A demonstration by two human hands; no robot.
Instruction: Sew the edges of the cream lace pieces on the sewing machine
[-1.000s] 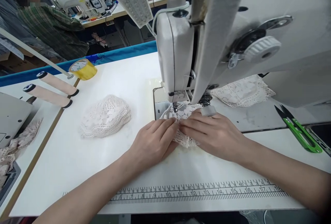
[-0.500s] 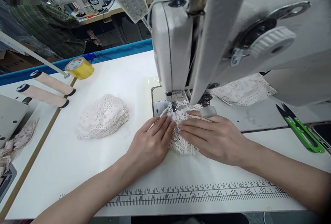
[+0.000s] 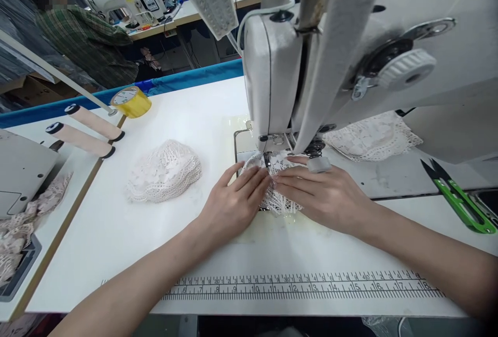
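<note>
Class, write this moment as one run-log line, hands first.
left hand: on lace piece | right hand: on same piece | sewing machine: over lace piece | lace bundle: left of hands | green-handled snips: right

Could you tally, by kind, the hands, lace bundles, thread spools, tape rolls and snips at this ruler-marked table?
Hands: 2 (left hand, right hand)
Lace bundles: 3
Thread spools: 2
Yellow tape roll: 1
Green-handled snips: 1
Total: 9

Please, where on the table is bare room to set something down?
Bare: between the yellow tape roll and the machine head; between the left lace pile and the left forearm. Crowded: beneath that head, where left hand and right hand touch the lace piece.
</note>
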